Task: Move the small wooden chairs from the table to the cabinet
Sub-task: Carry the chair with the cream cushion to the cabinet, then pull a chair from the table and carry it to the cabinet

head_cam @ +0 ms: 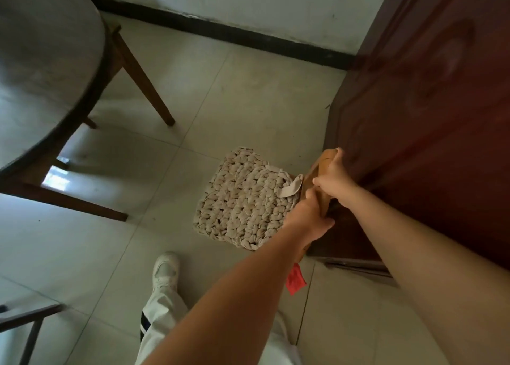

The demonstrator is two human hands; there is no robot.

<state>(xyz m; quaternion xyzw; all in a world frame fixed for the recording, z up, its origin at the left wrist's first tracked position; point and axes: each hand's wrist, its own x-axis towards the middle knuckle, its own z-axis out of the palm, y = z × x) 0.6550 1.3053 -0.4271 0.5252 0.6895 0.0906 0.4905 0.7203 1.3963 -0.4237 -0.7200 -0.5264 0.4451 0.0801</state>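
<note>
The round table [47,60] stands at far left, well apart from the chair [321,168], whose woven seat [245,199] sits just beside the dark red cabinet [414,116]. The left hand [310,215] and right hand [335,179] both clamp the chair's wooden back. A red tag [295,281] hangs below it.

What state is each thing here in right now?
Small wooden chair: backrest gripped by both hands, beside the cabinet.
Woven seat cushion: lying on the chair seat.
Left hand: closed on the backrest.
Right hand: closed on the backrest.
Cabinet: door shut.
Red tag: hanging off the chair.
</note>
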